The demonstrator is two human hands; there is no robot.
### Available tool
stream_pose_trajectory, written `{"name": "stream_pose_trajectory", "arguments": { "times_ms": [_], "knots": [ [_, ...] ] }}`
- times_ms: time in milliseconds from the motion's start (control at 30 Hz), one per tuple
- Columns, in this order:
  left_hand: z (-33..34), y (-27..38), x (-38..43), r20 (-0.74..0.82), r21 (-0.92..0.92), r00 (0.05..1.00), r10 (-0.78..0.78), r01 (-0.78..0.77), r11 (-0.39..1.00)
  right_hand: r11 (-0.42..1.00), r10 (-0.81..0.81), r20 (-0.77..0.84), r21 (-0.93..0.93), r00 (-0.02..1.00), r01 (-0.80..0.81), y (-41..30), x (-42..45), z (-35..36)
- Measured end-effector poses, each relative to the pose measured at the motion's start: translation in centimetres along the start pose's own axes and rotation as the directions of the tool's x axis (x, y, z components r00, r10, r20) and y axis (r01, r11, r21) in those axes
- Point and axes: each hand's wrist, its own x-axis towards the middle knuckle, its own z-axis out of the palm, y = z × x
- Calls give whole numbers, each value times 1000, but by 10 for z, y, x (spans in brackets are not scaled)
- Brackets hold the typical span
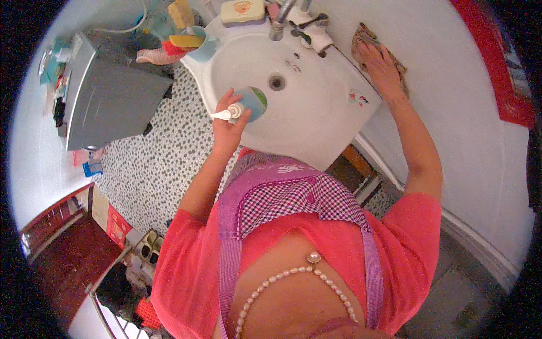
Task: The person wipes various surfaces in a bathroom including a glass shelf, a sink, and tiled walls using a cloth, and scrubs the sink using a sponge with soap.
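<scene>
My left hand [230, 123] is closed around a blue pump bottle [253, 104] with a white pump head, held over the left front part of a white ceramic washbasin [313, 123]. My right hand [378, 70] presses a brown cloth [361, 42] flat against the white wall to the right of the basin. Near the middle of the bowl is the round drain [277, 82]. The metal faucet [277, 29] stands at the basin's back edge.
A soap box [242, 12] sits on the back rim. At the left rim, a light-blue cup [203, 46] stands by a yellow-handled brush. A grey appliance or cabinet [118, 93] stands left on the pebble-patterned floor [161, 156]. Shoes lie on a rack at lower left.
</scene>
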Motion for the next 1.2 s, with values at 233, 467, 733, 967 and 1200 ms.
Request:
{"name": "stream_pose_trajectory", "arguments": {
  "times_ms": [233,467,733,967,1200],
  "knots": [
    [-30,-3,-5,-111,154,993,46,-28,988,940,36,168,330,985,-91,-41,85,85],
    [-25,-20,-12,-74,59,997,6,-1,998,977,-114,210,201,971,71,-38,36,19],
    [29,-36,-11,-8,39,999,37,-37,999,965,-126,273,-190,954,182,16,-160,46],
    [63,-55,13,73,168,996,43,-54,984,887,-121,365,-378,923,266,27,-140,13],
    [68,-40,10,7,103,999,-38,38,994,915,-221,211,-292,952,277,-1,-24,5]
  ]
}}
